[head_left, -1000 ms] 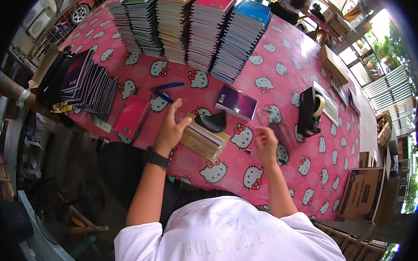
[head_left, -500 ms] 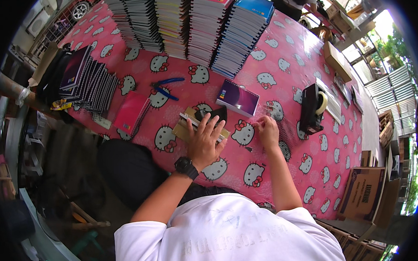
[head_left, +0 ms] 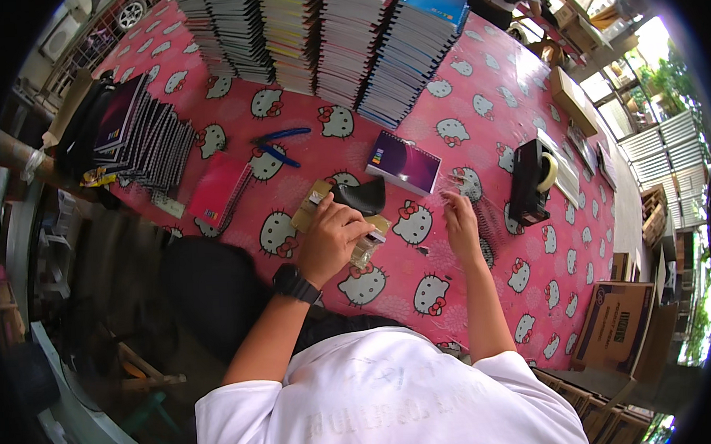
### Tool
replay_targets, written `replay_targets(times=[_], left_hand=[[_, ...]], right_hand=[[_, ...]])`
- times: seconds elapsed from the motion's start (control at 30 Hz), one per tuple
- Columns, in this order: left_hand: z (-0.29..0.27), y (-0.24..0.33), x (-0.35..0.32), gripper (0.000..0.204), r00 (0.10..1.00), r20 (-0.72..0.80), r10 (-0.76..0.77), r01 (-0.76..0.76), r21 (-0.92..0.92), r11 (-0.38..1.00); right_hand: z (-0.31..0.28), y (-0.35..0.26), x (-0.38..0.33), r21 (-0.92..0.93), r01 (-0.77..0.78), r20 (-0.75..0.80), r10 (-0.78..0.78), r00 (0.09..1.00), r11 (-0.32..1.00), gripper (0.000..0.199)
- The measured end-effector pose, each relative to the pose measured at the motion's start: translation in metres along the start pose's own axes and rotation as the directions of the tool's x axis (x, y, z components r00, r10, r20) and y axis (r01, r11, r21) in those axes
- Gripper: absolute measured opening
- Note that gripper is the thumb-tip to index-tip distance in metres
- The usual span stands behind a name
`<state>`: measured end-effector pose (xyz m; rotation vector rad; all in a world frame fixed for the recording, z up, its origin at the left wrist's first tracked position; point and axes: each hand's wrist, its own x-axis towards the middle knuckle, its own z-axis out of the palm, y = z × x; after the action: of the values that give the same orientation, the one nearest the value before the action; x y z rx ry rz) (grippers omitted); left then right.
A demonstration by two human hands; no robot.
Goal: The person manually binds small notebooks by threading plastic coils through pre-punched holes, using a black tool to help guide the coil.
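Note:
My left hand (head_left: pixel 334 237) is curled over a tan board (head_left: pixel 302 216), its fingers closed on a pale narrow strip (head_left: pixel 377 237) whose ends stick out on both sides. What kind of strip it is I cannot make out. A curved black piece (head_left: pixel 362 196) rests on the board, just beyond the fingers. To the right, my right hand (head_left: pixel 462 221) hovers over the table with fingers loosely bent and apart, nothing visible in them. Beside it lie several dark spiral binding coils (head_left: pixel 492 220). A purple spiral notebook (head_left: pixel 404 163) lies flat just beyond both hands.
Tall stacks of spiral notebooks (head_left: pixel 412 53) stand at the back. A pile of dark notebooks (head_left: pixel 150 140), a pink notebook (head_left: pixel 219 188) and blue-handled pliers (head_left: pixel 277 146) lie left. A black tape dispenser (head_left: pixel 532 182) and a cardboard box (head_left: pixel 614 326) are at right.
My left hand has gone from lying spread over the board to gripping the pale strip. The right fingers have loosened from a pinch and shifted slightly.

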<state>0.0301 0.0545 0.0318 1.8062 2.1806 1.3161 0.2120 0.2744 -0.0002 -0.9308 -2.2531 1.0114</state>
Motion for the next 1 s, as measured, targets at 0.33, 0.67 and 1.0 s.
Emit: replay_targets(times=[0.33,0.67,1.0], left_hand=[[-0.002,-0.005,0.000,0.019,0.998,0.047,-0.044,0.047,-0.058,0.997],[-0.001,-0.004,-0.001,0.019,0.997,0.038,-0.061,0.063,-0.048,0.997],[0.006,0.012,-0.004,0.017,0.993,0.122,0.009,-0.022,0.102,0.994]], right_hand=[[0.016,-0.080,-0.044,0.251,0.054,0.397,-0.154,0.905,0.967,0.025],[0.014,-0.084,-0.032,0.112,0.252,0.484,-0.275,0.831,0.961,0.022],[0.023,-0.084,-0.028,0.341,-0.268,0.589,0.017,0.808,0.901,0.033]])
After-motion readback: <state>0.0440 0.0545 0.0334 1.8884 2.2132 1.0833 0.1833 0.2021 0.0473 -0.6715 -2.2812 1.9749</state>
